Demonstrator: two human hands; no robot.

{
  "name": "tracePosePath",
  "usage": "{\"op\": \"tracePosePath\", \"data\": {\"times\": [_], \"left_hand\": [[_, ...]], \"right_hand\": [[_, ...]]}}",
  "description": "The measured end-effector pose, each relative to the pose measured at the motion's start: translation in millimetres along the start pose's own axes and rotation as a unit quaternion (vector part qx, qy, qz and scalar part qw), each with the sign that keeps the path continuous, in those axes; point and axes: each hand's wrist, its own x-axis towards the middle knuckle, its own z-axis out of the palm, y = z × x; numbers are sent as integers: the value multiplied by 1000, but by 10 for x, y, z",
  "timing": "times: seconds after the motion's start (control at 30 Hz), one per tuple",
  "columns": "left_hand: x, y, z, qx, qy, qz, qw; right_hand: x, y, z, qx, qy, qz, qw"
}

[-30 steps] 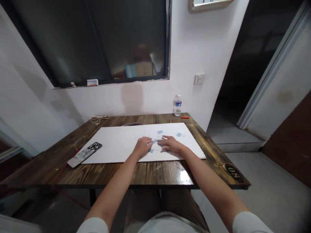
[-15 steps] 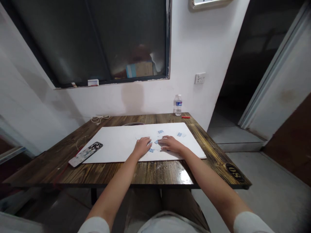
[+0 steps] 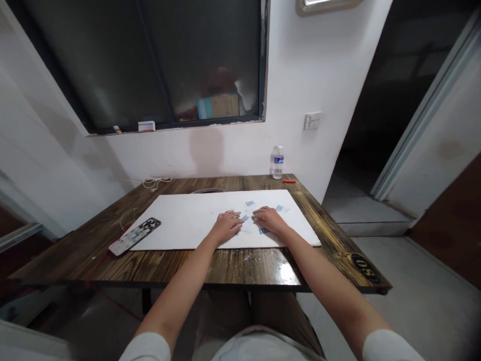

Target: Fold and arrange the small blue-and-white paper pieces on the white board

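Observation:
A white board (image 3: 188, 220) lies on the wooden table, with several small flat pieces on it marked with blue stripes. My left hand (image 3: 226, 225) rests low over the board, fingers stretched toward a blue-striped piece (image 3: 245, 218) between my hands. Another piece is partly covered by that hand. My right hand (image 3: 269, 219) is on the other side of the middle piece, fingers reaching left and loosely apart. Below its palm lies a blue-striped piece (image 3: 263, 230). Farther back sit one piece (image 3: 250, 203) and, to the right, another piece (image 3: 280, 208).
A phone (image 3: 135, 236) overlaps the board's left edge. At the back of the dark wooden table (image 3: 248, 265) stand a water bottle (image 3: 277, 163), a red pen (image 3: 289, 181) and a coiled white cable (image 3: 156, 181). A round number plaque (image 3: 364, 267) marks the right corner.
My left hand has slid slightly right, covering more of the piece by it. My right hand has shifted a little up and right, uncovering the piece below it. The view has moved slightly.

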Motion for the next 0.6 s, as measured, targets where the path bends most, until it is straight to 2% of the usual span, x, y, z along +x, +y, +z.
{"op": "tracePosePath", "data": {"times": [0.27, 0.4, 0.5, 0.6], "left_hand": [[7, 37, -41, -23, 29, -34, 999], [-7, -9, -28, 17, 75, -130, 989], [-23, -86, -5, 46, 63, -190, 979], [-33, -151, 33, 55, 45, -190, 979]], "right_hand": [[-1, -18, 3, 8, 6, 10, 1000], [-1, -13, 10, 12, 10, 9, 1000], [-1, -13, 11, 12, 9, 12, 1000], [-5, -21, 10, 15, 4, 17, 1000]]}}
